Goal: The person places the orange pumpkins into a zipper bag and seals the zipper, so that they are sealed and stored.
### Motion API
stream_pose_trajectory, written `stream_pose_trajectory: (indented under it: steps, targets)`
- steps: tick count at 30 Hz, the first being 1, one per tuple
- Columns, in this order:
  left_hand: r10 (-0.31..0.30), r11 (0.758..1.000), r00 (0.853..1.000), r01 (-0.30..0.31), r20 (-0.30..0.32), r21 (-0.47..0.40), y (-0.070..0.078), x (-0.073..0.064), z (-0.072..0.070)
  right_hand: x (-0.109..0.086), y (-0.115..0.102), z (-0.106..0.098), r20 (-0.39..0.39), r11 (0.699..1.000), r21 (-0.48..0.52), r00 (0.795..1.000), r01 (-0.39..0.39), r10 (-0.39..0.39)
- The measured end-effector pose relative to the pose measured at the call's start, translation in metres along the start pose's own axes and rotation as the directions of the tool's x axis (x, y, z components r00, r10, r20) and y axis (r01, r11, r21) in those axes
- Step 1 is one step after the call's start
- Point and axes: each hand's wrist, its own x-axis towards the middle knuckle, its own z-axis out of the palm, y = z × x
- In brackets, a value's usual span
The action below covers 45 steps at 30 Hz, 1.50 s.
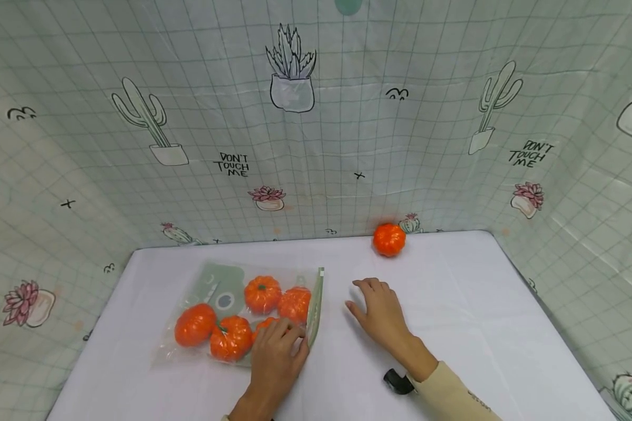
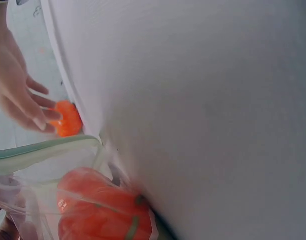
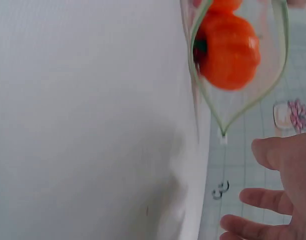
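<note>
A clear zip bag (image 1: 210, 283) with green print lies on the table's left half, holding several orange toy pumpkins (image 1: 232, 338). My left hand (image 1: 276, 356) is at the bag's near side by its mouth, pinching the rim; a pumpkin is partly hidden behind the fingers. The green-edged mouth (image 3: 197, 75) gapes towards the right, with a pumpkin (image 3: 230, 52) just inside. To the right of the mouth my right hand (image 1: 384, 318) hovers over the table, fingers spread and holding nothing. One loose pumpkin (image 1: 389, 240) sits at the table's back edge, beyond the right hand.
The white-covered table (image 1: 463, 292) meets a grid-patterned cloth backdrop (image 1: 326, 134) with cactus drawings, which also rises at both sides. A small black object (image 1: 397, 381) shows beside the right sleeve (image 1: 453, 394).
</note>
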Motion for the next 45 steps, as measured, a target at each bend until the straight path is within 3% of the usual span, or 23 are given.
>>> stream_pose_trajectory:
  steps: [9, 16, 26, 32, 37, 45]
  targets:
    - [-0.001, 1.0, 1.0, 0.001, -0.003, 0.008, -0.001, 0.0, 0.002, 0.006, 0.044, -0.021, -0.071, 0.998, 0.018, 0.995, -0.065, 0.066]
    - [0.011, 1.0, 1.0, -0.011, -0.009, 0.002, -0.002, -0.002, 0.002, 0.011, 0.066, -0.034, -0.083, 0.993, 0.014, 0.989, -0.12, 0.121]
    - [0.056, 0.998, 0.996, -0.056, -0.064, 0.016, -0.003, -0.003, 0.004, 0.019, 0.083, -0.045, -0.115, 0.991, 0.007, 0.984, -0.136, 0.136]
    - [0.036, 0.999, 0.999, -0.036, -0.038, 0.011, -0.002, -0.003, 0.002, 0.024, 0.092, -0.048, -0.15, 0.993, -0.007, 0.982, -0.119, 0.116]
    - [0.033, 0.999, 0.999, -0.033, -0.031, 0.012, -0.002, -0.004, 0.001, 0.028, 0.096, -0.049, -0.125, 0.992, -0.013, 0.985, -0.125, 0.122]
    - [0.063, 0.998, 0.995, -0.062, -0.078, 0.012, -0.003, -0.004, 0.005, 0.041, 0.1, -0.054, -0.084, 0.988, -0.027, 0.985, -0.152, 0.15]
